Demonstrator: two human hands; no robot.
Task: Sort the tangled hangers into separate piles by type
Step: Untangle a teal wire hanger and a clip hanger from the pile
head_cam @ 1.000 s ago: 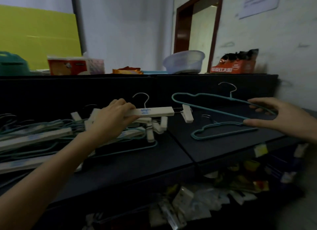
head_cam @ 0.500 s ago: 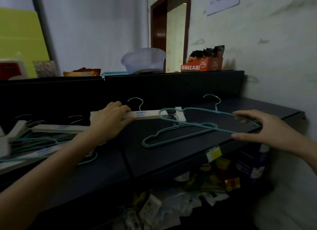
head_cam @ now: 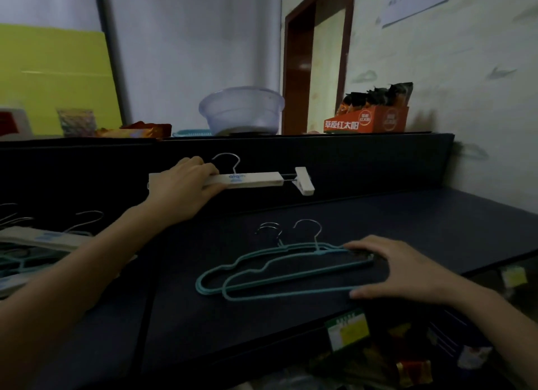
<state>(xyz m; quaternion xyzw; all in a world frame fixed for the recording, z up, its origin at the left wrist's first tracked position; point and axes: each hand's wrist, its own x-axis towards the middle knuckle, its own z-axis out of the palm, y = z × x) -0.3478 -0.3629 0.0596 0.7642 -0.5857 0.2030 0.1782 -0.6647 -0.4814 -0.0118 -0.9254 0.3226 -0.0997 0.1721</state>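
My left hand grips the white clip hanger, and my open right hand rests on two teal hangers on the bench

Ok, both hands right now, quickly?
Left hand: grips the white clip hanger.
Right hand: open, resting on the teal hangers.

A dim room: pale scuffed wall, brown door frame, dark counter.
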